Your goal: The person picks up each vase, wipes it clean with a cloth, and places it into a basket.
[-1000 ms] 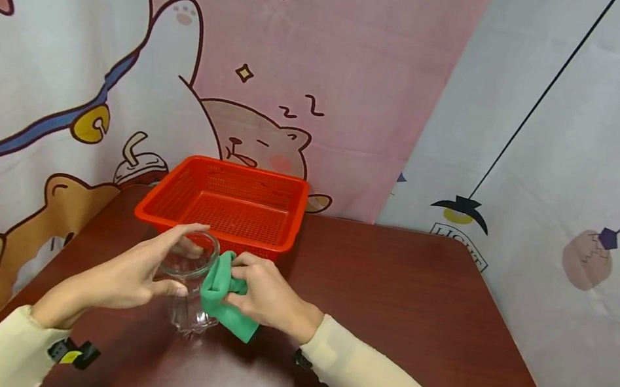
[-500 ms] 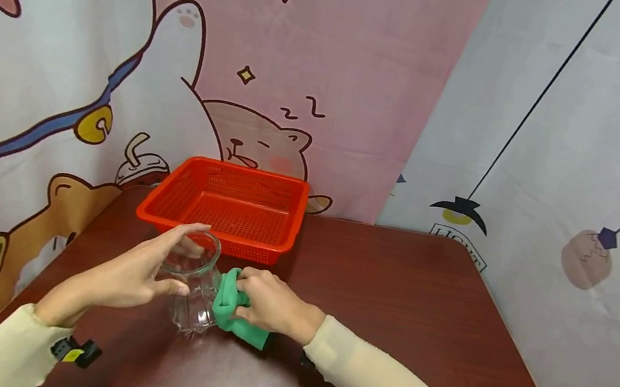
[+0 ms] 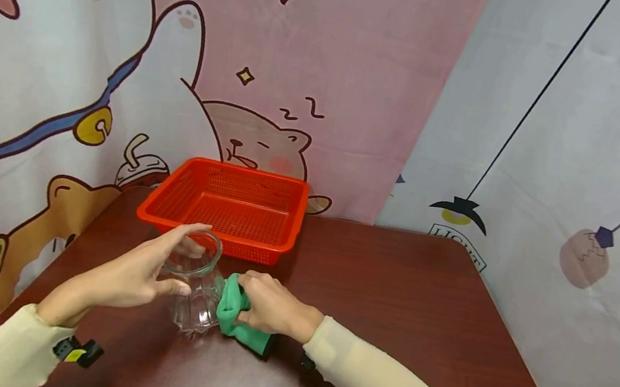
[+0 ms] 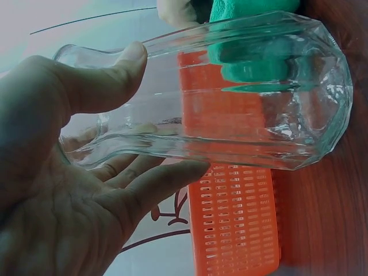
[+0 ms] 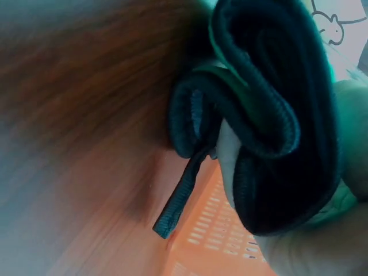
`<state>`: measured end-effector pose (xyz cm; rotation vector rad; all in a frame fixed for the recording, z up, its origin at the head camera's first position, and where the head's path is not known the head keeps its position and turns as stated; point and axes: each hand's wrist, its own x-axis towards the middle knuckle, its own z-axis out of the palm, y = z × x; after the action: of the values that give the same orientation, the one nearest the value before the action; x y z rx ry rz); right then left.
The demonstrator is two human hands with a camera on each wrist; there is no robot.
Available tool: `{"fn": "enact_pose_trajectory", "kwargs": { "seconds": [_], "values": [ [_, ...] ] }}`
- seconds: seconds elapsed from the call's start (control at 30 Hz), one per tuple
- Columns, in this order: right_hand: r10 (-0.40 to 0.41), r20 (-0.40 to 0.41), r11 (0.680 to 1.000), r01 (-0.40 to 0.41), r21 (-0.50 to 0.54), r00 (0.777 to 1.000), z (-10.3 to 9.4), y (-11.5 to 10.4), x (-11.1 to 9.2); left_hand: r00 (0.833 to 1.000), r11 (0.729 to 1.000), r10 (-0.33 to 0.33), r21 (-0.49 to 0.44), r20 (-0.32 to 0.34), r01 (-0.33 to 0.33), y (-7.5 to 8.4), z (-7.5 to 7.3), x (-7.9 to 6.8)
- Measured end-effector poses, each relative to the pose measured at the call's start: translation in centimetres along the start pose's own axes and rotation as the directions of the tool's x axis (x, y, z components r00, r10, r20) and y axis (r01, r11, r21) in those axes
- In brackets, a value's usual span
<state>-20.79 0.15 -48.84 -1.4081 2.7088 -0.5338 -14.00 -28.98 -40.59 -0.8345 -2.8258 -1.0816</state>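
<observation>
A clear glass vase [image 3: 196, 311] with a faceted body and flared rim stands on the table, left of centre in the head view. My left hand [image 3: 141, 272] grips it near the neck, thumb on one side and fingers on the other. A folded green cloth [image 3: 235, 305] is bunched in my right hand [image 3: 276, 308], pinched between thumb and fingers at the vase's right side. Through the glass [image 4: 322, 115] in the left wrist view, the cloth [image 4: 247, 8] shows behind the lower body. Dark folds of the cloth [image 5: 276, 121] fill the right wrist view.
Behind the vase, a red plastic basket [image 3: 248, 168] with perforated walls sits at the back left of the dark brown table [image 3: 390, 297]. A cartoon-printed curtain [image 3: 364, 62] hangs along the back and sides.
My right hand has moved the cloth down and to the right along the vase's side, mostly in the first half second. My left hand and the vase have stayed nearly in place.
</observation>
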Motion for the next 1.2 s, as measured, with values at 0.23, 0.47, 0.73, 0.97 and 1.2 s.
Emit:
{"fn": "enact_pose_trajectory", "kwargs": {
  "seconds": [0.23,0.47,0.73,0.97,1.2],
  "values": [
    [-0.002,-0.004,0.998,0.002,0.058,1.000,-0.1,-0.1,0.1,1.000,1.000,0.002,0.002,-0.002,-0.002,0.0,0.1,0.0],
    [-0.009,-0.021,0.993,0.012,0.114,1.000,0.0,0.0,-0.1,1.000,1.000,-0.009,-0.024,0.005,0.010,0.0,0.2,-0.2],
    [0.023,-0.086,0.982,-0.007,0.187,0.996,-0.5,-0.4,-0.1,1.000,1.000,0.005,-0.014,-0.006,-0.005,-0.1,0.3,-0.1],
    [0.015,-0.184,0.976,0.025,0.214,0.983,-1.6,-1.0,0.2,1.000,1.000,0.004,-0.007,-0.004,-0.004,-0.1,0.2,0.1],
    [0.008,-0.286,0.964,0.068,0.256,0.958,-2.9,-1.8,0.4,1.000,1.000,0.008,-0.016,-0.005,-0.008,0.1,0.3,0.1]
  ]
}}
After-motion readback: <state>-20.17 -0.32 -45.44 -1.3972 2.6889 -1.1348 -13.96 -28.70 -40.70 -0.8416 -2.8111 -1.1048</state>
